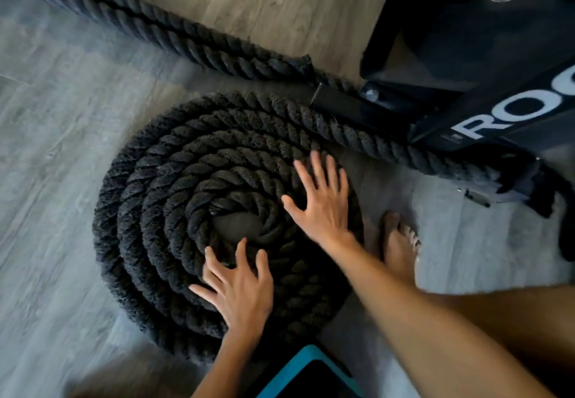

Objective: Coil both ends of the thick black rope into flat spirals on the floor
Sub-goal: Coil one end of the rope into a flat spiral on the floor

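The left hand (239, 292) and right hand (320, 207) are pressing flat on the rope spiral (149, 211), fingers spread, gripping nothing. The free rope run (357, 130) is leaving far-right; right hand nearer.

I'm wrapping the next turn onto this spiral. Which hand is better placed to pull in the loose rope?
Probably the right hand: it lies flat on the spiral at its right side, closest to the loose rope running toward the black rack; the left hand rests on the near side, farther off.

1 rope spiral (149, 211); 2 hands: left hand (241, 295), right hand (323, 207); 1 bare foot (398, 245); 1 black frame (435, 130); 1 teal-edged object (289, 363).
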